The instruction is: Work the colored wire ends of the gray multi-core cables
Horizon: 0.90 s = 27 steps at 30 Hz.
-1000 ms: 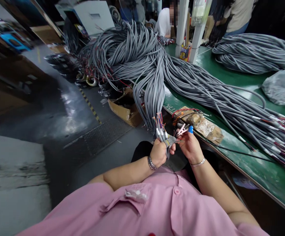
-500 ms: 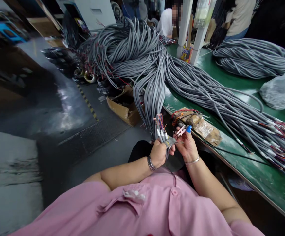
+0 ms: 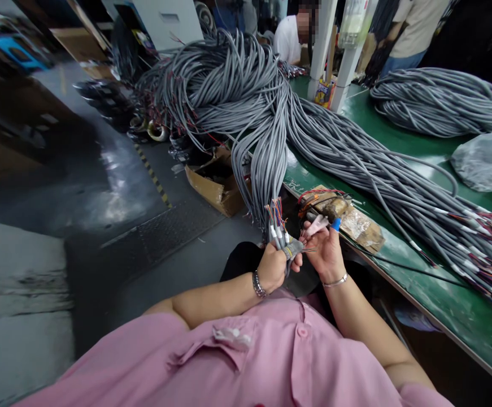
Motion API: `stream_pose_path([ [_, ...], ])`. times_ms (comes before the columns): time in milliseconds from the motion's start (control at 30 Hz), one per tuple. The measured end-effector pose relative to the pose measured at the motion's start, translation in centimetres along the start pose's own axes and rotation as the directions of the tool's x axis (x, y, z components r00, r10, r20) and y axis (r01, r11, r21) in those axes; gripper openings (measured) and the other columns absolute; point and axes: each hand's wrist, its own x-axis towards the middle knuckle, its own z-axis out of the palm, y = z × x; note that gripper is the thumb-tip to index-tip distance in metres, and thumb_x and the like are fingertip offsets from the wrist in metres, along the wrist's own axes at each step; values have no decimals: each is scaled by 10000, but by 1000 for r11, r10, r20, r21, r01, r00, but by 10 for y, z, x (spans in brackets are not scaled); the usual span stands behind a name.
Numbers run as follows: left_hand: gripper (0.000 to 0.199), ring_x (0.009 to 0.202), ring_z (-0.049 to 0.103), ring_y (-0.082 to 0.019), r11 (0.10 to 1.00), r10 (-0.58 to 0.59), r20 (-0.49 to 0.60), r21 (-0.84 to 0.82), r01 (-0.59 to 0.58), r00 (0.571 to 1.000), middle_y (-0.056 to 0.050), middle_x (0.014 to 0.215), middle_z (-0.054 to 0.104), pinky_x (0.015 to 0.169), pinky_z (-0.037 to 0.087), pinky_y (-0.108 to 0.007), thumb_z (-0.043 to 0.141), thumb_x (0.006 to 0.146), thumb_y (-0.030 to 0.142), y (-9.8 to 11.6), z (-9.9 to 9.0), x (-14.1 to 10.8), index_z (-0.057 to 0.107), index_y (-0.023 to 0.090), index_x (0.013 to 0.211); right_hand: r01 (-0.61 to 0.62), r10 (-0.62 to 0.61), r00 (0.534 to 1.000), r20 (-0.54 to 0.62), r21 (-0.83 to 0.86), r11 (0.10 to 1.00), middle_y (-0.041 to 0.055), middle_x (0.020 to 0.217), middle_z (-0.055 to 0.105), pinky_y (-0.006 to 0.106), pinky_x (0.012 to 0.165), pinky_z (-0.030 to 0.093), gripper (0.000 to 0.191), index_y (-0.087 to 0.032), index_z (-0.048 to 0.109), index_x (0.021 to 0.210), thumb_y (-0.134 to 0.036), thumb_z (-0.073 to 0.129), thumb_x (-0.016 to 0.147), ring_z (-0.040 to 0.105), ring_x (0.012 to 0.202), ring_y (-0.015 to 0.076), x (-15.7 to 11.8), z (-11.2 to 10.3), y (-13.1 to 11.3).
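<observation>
In my left hand (image 3: 273,265) is a bunch of grey cables (image 3: 288,263), gripped with the fingers wrapped round it. Their stripped ends show white bands and loose coloured wires (image 3: 276,215) pointing up. A grey cable end with thin bare wires (image 3: 308,249) sticks out to the right, towards my right hand (image 3: 325,253). That hand is turned palm up with its fingers stretched out and the thumb apart. A blue finger cover (image 3: 336,224) sits on the thumb tip, and a pinkish-white covering (image 3: 316,226) shows at the fingers.
A large heap of grey cables (image 3: 229,79) spreads over the green table (image 3: 432,299). Taped cardboard (image 3: 362,229) lies at the table edge, with a coiled bundle (image 3: 436,102) and a plastic bag (image 3: 483,158) further back. An open carton (image 3: 212,189) stands on the floor. Other people work behind.
My right hand has moved slightly right and opened, its thumb now apart from the fingers. My left hand keeps its grip on the cables. The view has shifted a little.
</observation>
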Motion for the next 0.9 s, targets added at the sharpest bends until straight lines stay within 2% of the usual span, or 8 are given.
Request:
stream_pose_path([
  [100,336,374,487,-89,1000,6,1,-7,-6,1000,-3,498,580,364,384,-200,727,644,431,1,-4,-4,586,130,694,-5,5,1000,-2,-24,1000,15,884,681,257,604,503,356,-234,642,859,-580,598,792,595,665,126,-4,-2,-4],
  [233,314,381,491,-84,999,36,-1,-21,-36,999,-1,505,580,371,376,-194,714,680,415,3,-5,-4,597,125,710,66,-69,997,-30,-109,992,21,863,686,236,597,503,255,-209,657,865,-457,644,808,582,656,116,-5,-4,-7],
  [533,317,392,492,-80,996,15,-24,-86,-17,1000,3,511,584,374,374,-187,727,633,407,8,3,2,586,135,712,154,-163,986,-20,-226,962,33,872,702,254,603,501,283,-199,668,831,-480,637,807,572,611,112,3,-12,-2],
  [667,312,398,496,-84,996,18,-28,-83,-20,999,5,513,583,372,385,-188,724,637,400,6,4,3,590,134,728,138,-141,990,-1,-183,973,28,828,702,244,556,484,344,-193,668,779,-535,680,753,545,565,102,6,-5,-2],
  [900,277,400,495,-83,998,22,-47,-60,-25,999,8,512,581,372,391,-185,714,653,362,2,5,5,576,130,716,131,-135,985,-108,-46,990,6,773,698,218,535,487,321,-192,661,783,-480,764,687,566,578,97,13,-2,1],
])
